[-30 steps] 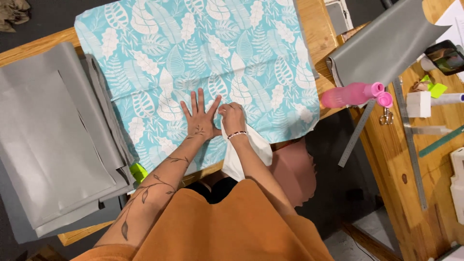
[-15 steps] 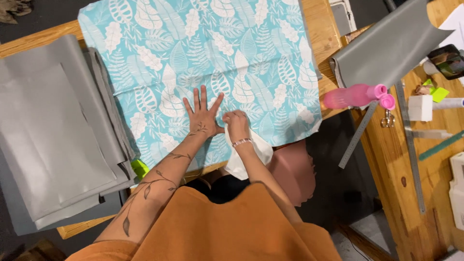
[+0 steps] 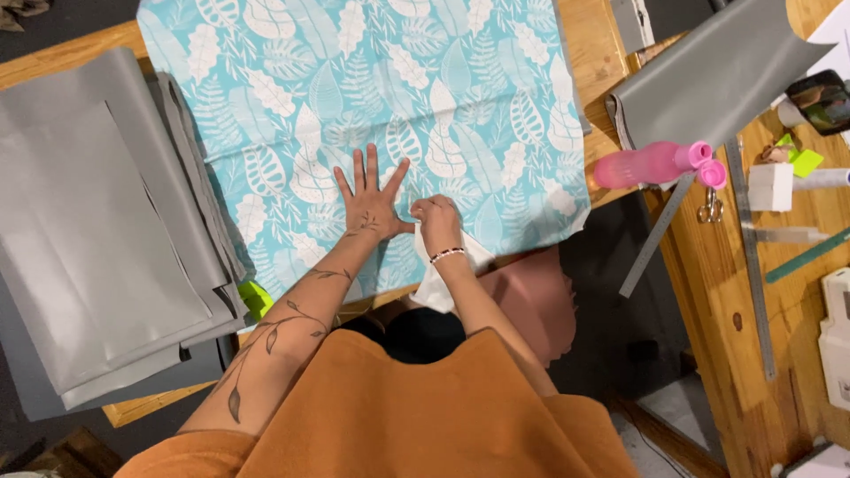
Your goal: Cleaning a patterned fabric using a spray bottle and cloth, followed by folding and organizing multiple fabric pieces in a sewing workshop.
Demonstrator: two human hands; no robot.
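A turquoise cloth with white leaf prints lies spread over a wooden table. My left hand presses flat on it near its front edge, fingers spread. Just to the right, my right hand is closed on a white cloth that hangs down over the table's front edge. A beaded bracelet sits on that wrist. Both forearms reach out from an orange shirt at the bottom of the view.
A stack of grey sheets lies at the left. A grey sheet, a pink spray bottle, metal rulers, small scissors, a phone and a white block sit at the right. A lime-green object pokes out by the grey stack.
My right hand with the white cloth has shifted slightly on the patterned cloth. The left hand stays flat in the same spot.
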